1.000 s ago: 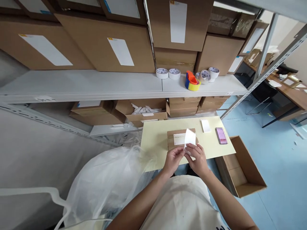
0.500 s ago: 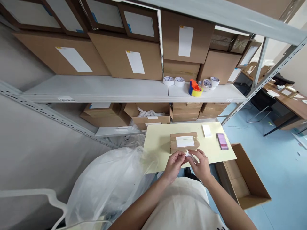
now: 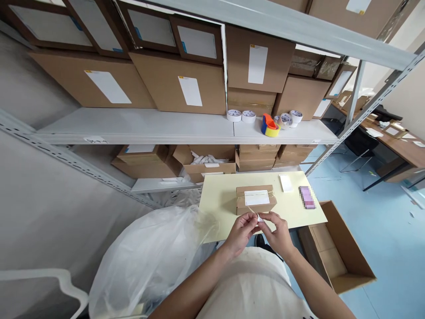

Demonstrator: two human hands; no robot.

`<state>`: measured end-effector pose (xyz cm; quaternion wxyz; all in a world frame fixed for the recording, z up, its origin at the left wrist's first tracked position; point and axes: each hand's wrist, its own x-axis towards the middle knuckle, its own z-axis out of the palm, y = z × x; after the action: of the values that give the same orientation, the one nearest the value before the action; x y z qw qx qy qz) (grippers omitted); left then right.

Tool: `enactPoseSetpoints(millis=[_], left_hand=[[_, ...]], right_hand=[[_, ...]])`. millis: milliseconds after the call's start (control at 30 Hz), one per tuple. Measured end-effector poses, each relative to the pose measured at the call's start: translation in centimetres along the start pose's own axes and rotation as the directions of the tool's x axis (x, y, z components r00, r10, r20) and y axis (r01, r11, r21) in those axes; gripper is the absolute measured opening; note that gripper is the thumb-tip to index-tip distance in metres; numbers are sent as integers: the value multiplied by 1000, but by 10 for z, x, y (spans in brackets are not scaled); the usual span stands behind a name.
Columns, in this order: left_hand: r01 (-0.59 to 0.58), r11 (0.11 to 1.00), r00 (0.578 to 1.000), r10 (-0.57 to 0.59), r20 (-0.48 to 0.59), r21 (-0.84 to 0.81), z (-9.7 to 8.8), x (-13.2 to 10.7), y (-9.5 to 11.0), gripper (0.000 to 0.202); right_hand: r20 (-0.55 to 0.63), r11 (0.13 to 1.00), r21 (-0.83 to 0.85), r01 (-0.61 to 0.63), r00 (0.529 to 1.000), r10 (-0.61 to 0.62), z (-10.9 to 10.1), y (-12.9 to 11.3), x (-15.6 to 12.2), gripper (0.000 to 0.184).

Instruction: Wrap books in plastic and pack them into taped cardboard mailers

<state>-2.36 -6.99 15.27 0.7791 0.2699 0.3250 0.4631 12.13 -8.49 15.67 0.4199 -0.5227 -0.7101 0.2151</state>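
Note:
My left hand (image 3: 241,230) and my right hand (image 3: 277,230) meet just in front of a taped cardboard box (image 3: 254,208), fingers closed in a pinch. Between their fingertips is a small white piece of paper (image 3: 259,218), partly covered by the fingers. A thin pale strip (image 3: 251,209) sticks up from the left fingertips toward the box. On top of the box lies a white label (image 3: 256,197), crossed by a thin yellowish line. The box rests on a pale yellow table (image 3: 219,190).
A white pad (image 3: 285,183) and a purple, pixelated item (image 3: 307,197) lie on the table's right side. Tape rolls (image 3: 234,115) and an orange tape dispenser (image 3: 269,126) stand on the shelf (image 3: 149,126). Left is a large plastic bag (image 3: 142,261); right, an open carton (image 3: 345,248).
The white paper between my fingers shows less and looks more bunched up. A thin pale strip now stands above my left fingertips. The view has shifted slightly.

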Motion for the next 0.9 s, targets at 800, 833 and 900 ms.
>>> enactPoseSetpoints(millis=[800,833,900], left_hand=[[-179,905,979,204,-24,385,-2,-2,1,43],[-195,895,976,218,-14,402,-2,-2,1,43],[-217,879,971,239,1,424,-2,-3,2,44]], right_hand=[[-37,993,-22,113,993,-114,-2,-11,0,15],[-39,993,-18,117,992,-117,-2,-12,0,15],[-48,994,-10,110,993,-110,-1,-12,-1,16]])
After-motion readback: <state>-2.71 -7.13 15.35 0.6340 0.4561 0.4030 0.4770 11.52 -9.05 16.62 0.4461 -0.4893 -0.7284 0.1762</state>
